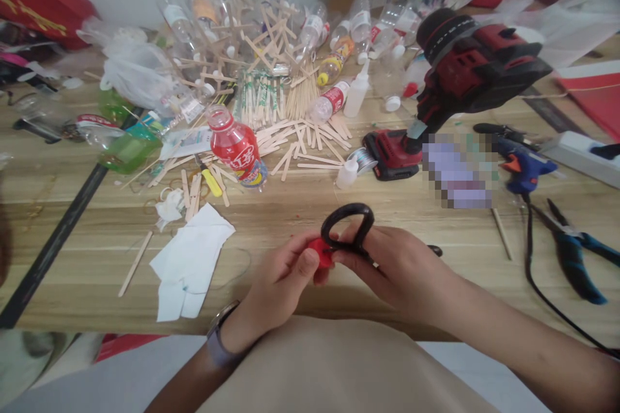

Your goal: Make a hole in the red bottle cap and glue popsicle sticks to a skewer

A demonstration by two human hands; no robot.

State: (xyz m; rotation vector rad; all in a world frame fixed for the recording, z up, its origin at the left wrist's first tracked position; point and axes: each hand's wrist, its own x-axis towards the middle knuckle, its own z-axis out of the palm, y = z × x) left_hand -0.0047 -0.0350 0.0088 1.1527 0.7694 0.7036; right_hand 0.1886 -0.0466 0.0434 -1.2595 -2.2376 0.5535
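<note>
One left grip (287, 274): grasped a red bottle cap (320, 253).
Right grip (400, 262): clasped black-handled scissors (345, 246) at the cap.

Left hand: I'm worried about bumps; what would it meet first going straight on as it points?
Past the round red plastic cap it pinches, the left hand would probably meet the right hand or the black looped handle it holds; depth leaves which comes first unclear.
</note>
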